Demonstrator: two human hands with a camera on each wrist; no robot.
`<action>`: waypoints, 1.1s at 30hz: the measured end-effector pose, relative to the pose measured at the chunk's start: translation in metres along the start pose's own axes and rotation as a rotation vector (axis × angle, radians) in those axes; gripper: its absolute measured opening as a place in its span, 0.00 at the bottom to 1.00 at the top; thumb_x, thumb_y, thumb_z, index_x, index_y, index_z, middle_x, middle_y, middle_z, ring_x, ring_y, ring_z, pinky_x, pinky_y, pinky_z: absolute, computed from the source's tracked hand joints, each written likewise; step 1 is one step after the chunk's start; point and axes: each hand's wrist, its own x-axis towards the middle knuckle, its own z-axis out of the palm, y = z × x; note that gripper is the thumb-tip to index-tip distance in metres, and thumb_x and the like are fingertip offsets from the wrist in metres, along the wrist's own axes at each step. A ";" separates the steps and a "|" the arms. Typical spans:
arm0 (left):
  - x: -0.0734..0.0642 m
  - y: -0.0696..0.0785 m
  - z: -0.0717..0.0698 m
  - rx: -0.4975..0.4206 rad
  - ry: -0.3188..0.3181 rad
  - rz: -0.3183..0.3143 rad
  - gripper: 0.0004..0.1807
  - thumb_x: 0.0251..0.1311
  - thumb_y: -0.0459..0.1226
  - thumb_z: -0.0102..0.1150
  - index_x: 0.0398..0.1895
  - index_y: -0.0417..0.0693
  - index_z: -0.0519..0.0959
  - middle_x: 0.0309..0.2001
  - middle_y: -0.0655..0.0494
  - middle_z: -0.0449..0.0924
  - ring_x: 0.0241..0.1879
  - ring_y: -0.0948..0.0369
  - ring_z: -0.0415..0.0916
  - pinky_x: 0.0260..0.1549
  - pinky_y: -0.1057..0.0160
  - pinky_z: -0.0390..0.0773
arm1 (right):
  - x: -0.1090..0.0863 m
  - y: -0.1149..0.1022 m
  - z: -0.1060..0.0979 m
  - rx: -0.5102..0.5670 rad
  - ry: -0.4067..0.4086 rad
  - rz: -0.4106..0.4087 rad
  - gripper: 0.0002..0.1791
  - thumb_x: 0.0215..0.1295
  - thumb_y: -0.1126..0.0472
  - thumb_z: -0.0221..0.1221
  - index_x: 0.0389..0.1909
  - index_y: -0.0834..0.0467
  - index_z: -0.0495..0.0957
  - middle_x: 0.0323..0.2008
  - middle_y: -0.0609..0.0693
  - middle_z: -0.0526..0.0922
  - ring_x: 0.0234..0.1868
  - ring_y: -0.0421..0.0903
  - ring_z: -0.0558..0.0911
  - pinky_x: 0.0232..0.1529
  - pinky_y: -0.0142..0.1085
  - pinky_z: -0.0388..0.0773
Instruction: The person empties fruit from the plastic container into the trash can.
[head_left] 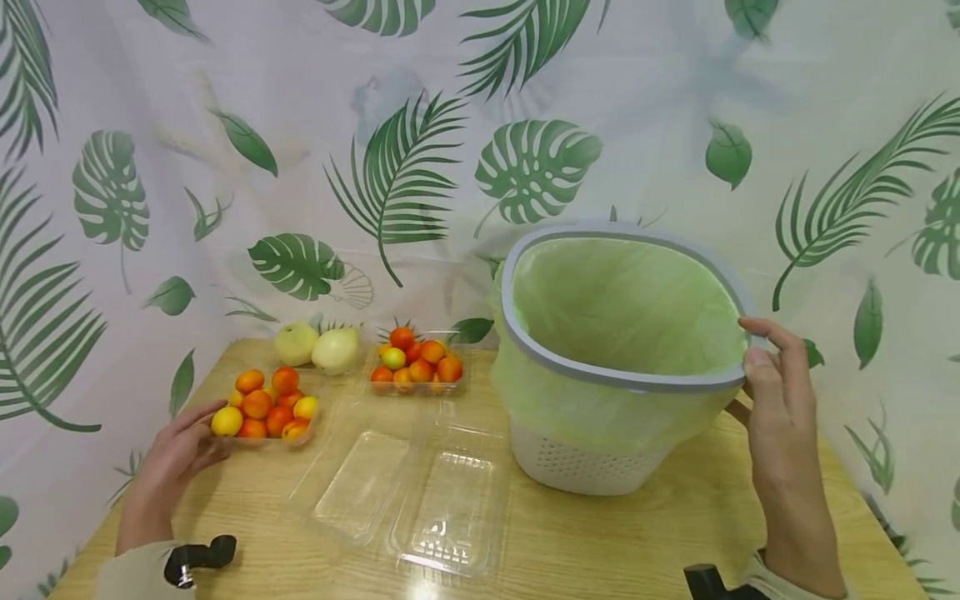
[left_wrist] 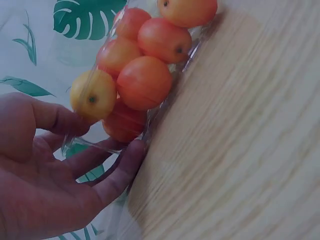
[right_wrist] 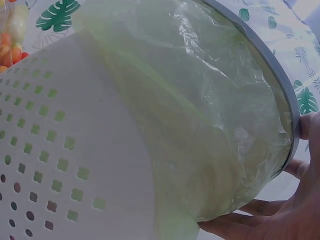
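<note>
A clear plastic tray (head_left: 266, 412) of orange and yellow fruit (left_wrist: 142, 82) sits at the table's left. My left hand (head_left: 202, 433) holds its near end. The thumb (left_wrist: 52, 117) lies against the tray's side and the fingers (left_wrist: 117, 167) reach under its edge. On the right stands a white perforated bin (head_left: 577, 462) with a grey rim (head_left: 600, 377) and a green bag liner (head_left: 622, 308), tilted toward me. My right hand (head_left: 753, 354) grips the rim's right side, thumb on top. In the right wrist view the fingers (right_wrist: 260, 225) curl under the liner (right_wrist: 200, 125).
An empty open clear clamshell (head_left: 408, 492) lies in the middle of the wooden table (head_left: 637, 542). Behind it are a second tray of fruit (head_left: 416, 367) and two pale round fruits (head_left: 315, 346). A leaf-print cloth (head_left: 397, 167) hangs close behind and to both sides.
</note>
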 end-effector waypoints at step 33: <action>-0.014 -0.012 -0.025 -0.754 -0.464 0.325 0.26 0.78 0.27 0.25 0.69 0.54 0.67 0.57 0.50 0.71 0.55 0.51 0.79 0.60 0.57 0.78 | -0.001 0.001 0.003 -0.008 0.019 0.017 0.24 0.82 0.51 0.43 0.73 0.49 0.66 0.56 0.53 0.70 0.52 0.47 0.77 0.41 0.24 0.77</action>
